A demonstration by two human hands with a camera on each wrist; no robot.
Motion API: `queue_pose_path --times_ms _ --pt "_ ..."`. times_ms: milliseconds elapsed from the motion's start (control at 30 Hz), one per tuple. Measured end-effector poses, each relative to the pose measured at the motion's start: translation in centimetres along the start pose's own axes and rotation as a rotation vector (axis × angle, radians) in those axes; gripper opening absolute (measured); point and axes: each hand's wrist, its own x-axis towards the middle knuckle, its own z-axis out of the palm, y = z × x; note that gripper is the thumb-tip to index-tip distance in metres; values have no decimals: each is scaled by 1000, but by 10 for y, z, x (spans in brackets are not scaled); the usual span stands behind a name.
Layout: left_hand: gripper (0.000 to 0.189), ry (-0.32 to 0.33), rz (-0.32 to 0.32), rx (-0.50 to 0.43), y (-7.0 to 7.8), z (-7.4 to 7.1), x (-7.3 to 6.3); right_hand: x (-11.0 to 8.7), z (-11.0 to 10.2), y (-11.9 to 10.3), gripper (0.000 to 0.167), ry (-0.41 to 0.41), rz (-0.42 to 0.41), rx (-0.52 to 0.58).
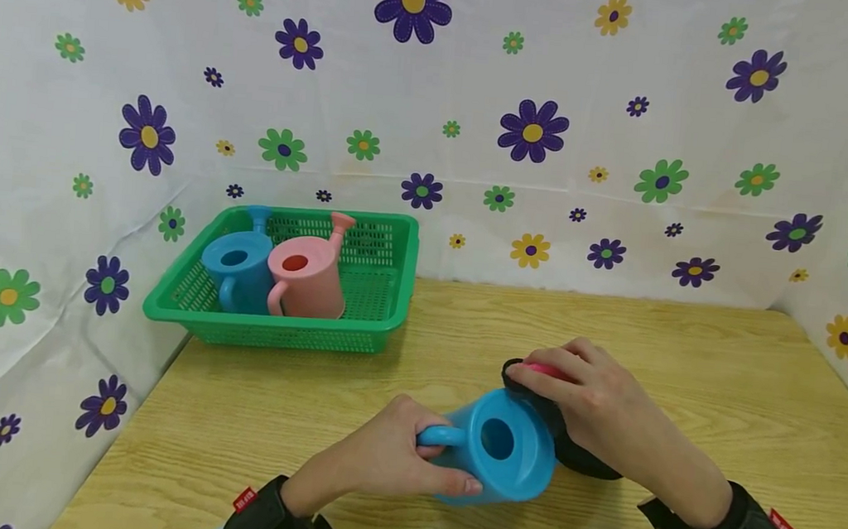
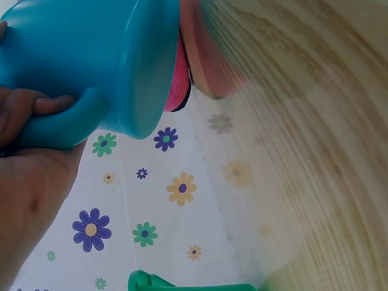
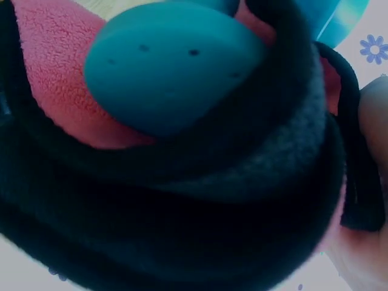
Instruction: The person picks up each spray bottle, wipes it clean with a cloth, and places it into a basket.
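Note:
In the head view my left hand grips a blue toy watering can by its handle, fingers through the loop and thumb along the body. The can is tilted, its top opening facing me. My right hand holds a pink and black cloth against the can's far right side. Seen from the right wrist, the spout's round sprinkler head with small holes lies in the folds of the cloth. The left wrist view shows the handle inside my curled fingers.
A green plastic basket stands at the back left of the wooden table. Inside it are another blue watering can and a pink one. A flower-print sheet hangs behind and at both sides.

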Motion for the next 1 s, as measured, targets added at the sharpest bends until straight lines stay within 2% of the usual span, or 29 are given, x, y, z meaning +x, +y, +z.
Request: queue_pose_path --times_ms 400,1000 --pt "53 15 17 16 1 0 2 -1 -4 -3 64 -19 -6 17" --pt "51 49 -31 3 -2 -1 2 -3 -12 -12 57 -106 -2 -7"
